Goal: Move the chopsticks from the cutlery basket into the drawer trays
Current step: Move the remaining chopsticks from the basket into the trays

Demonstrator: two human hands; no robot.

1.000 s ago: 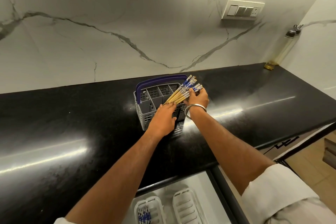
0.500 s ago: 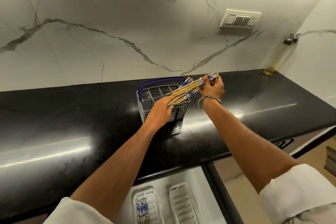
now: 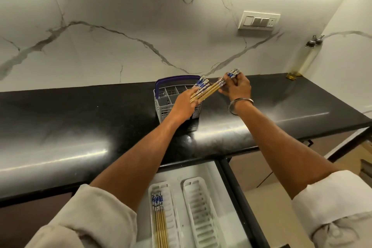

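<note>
A grey cutlery basket (image 3: 163, 109) with a purple handle stands on the black counter. My left hand (image 3: 185, 103) rests on its right front corner, closed around a bunch of tan chopsticks with blue-patterned tops (image 3: 201, 86). My right hand (image 3: 237, 87) pinches the patterned ends of a few chopsticks (image 3: 211, 89) that slant up to the right out of that bunch. Below, in the open drawer, the left white tray (image 3: 171, 203) holds several chopsticks (image 3: 160, 221) laid lengthwise. The right white tray (image 3: 201, 213) holds nothing.
The black counter (image 3: 80, 127) runs left to right in front of a marble wall with a switch plate (image 3: 258, 20). An oil bottle (image 3: 304, 60) stands at the far right corner. The white drawer (image 3: 221, 197) is open under the counter edge.
My right hand has lifted up and to the right, drawing a few chopsticks out of the bunch. My left hand has stayed at the basket, holding the others. The camera view has risen.
</note>
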